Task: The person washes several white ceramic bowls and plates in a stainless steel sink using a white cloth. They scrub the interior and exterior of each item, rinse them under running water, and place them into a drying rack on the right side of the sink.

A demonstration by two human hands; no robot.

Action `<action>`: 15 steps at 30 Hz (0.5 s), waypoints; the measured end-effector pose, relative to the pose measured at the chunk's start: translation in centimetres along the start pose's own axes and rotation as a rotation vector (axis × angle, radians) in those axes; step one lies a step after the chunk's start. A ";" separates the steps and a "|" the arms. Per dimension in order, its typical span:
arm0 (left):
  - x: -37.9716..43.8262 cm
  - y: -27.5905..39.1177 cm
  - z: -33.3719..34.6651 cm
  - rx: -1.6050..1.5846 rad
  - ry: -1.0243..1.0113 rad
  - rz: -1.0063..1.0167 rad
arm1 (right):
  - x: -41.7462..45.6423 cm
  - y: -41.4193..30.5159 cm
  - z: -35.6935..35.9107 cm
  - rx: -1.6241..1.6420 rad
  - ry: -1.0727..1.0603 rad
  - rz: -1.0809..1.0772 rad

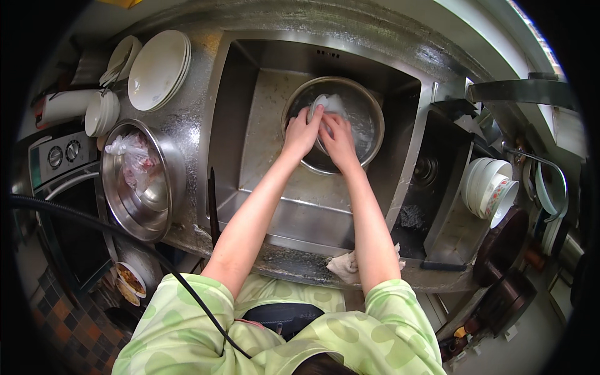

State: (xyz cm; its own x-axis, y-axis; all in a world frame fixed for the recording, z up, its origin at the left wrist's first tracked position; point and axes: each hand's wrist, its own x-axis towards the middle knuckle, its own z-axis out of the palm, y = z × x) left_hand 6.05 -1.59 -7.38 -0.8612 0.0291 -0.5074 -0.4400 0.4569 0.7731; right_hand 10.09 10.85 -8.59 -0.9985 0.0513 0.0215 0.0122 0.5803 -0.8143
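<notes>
A round steel basin [379, 124] holding clear water stands in the large sink [267, 117]. Both my hands reach into it and meet over a small white dish [317, 104], which is tilted and partly hidden by my fingers. My left hand [302, 130] grips the dish at its near left side. A soft white cloth-like piece [335, 104] lies against the dish, and its exact kind is unclear. Close beside, my right hand [340, 140] bends its fingers over the dish and the white piece; its grip is partly hidden.
Left of the sink stand a large steel bowl [176, 173] with a plastic bag [133, 154] and stacked white plates [157, 70]. Dark chopsticks [213, 206] lean on the sink's left edge. At right are a small dark sink [415, 187], stacked bowls [483, 183] and a cloth [344, 267].
</notes>
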 end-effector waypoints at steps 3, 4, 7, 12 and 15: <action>-0.1 0.8 -0.1 -0.028 -0.032 -0.055 | 0.3 0.9 0.3 -0.248 -0.009 0.040; -0.1 0.9 0.0 -0.023 -0.013 -0.031 | 0.6 1.3 0.3 -0.244 -0.012 0.090; 0.3 0.7 0.5 -0.047 0.052 0.006 | 1.6 1.5 0.5 -0.210 -0.063 0.164; 0.3 0.7 1.2 -0.100 0.053 -0.030 | 2.4 2.6 1.9 0.345 -0.255 0.365; 0.4 0.9 1.0 -0.083 0.053 -0.016 | 2.5 1.0 1.2 0.939 -0.368 0.605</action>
State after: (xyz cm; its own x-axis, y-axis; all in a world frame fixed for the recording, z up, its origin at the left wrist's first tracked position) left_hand 5.58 -0.31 -7.21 -0.8650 -0.0258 -0.5011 -0.4717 0.3819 0.7947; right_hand 7.51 10.55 -10.03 -0.8013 -0.2142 -0.5587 0.5983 -0.2924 -0.7460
